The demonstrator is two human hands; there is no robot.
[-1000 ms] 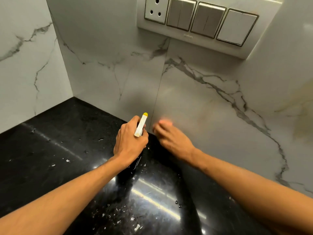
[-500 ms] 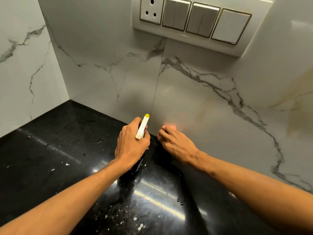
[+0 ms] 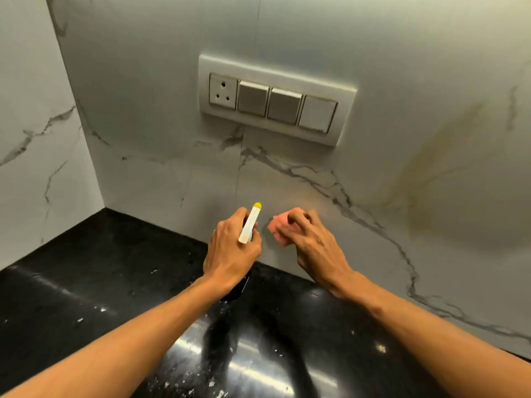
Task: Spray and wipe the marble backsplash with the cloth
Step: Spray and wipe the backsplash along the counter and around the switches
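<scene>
The left hand (image 3: 230, 254) grips the white yellow-tipped spray bottle (image 3: 250, 222) while the right hand (image 3: 319, 248), clutching the pink cloth (image 3: 280, 228), should wipe the veined marble backsplash (image 3: 172, 173) in overlapping strokes.

The white marble backsplash (image 3: 287, 182) carries thin grey veins (image 3: 339, 193) running down and to the right from below the off-white rectangular plastic switch panel (image 3: 270, 70). Right of that panel a yellowish-brown smear (image 3: 425, 173) tints the marble. The panel holds one white socket (image 3: 223, 91), two grey rockers (image 3: 253, 98) and one white rocker (image 3: 317, 114). Below the panel, the slim spray bottle (image 3: 249, 225) shows a white head with a yellow tip, just beside a small salmon-pink cloth (image 3: 278, 227). The glossy black stone counter (image 3: 86, 297) is speckled with white flecks (image 3: 212, 384).
</scene>
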